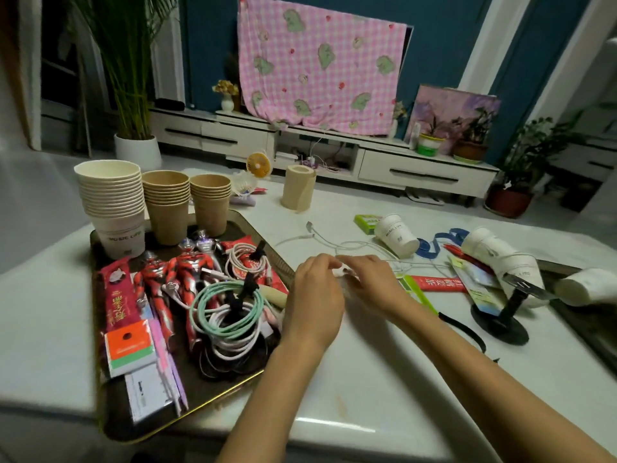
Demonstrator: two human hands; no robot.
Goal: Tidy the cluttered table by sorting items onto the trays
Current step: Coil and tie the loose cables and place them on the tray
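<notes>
Beside the tray [217, 397] rim, left hand [315, 297] and right hand [372, 282] pinch the white cable [354, 243] over open tabletop [367, 369].

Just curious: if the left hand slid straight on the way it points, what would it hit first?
Probably the slack loops of the white cable it pinches, lying just beyond the left hand; depth is unclear.
</notes>
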